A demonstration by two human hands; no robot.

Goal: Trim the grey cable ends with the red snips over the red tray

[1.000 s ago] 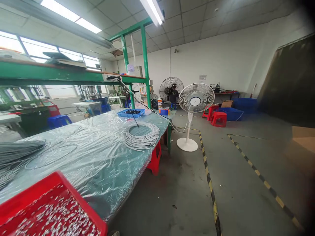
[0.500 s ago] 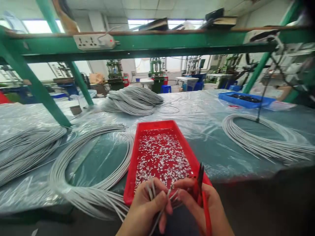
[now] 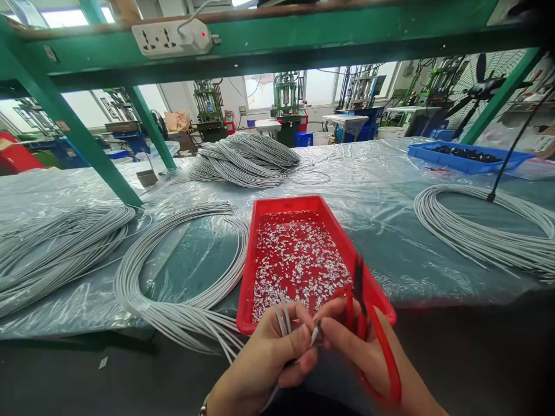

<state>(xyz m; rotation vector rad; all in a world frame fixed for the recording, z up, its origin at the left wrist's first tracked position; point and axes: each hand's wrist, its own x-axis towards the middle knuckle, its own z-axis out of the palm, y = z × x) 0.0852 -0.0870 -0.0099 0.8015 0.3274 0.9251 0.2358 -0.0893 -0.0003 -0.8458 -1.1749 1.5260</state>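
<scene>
Both hands raised together at the near edge of the red tray [image 3: 299, 203]

The left hand [image 3: 264, 361] is held just before the tray's near rim, fingers curled and thumb pressed against the forefinger in a pinch. The right hand [image 3: 359, 352] is set close beside it, fingertips nearly met with those of the left, the remaining fingers wrapped shut. Both wrists are angled inward from the lower edge of the view; the forearms are barely seen.
</scene>
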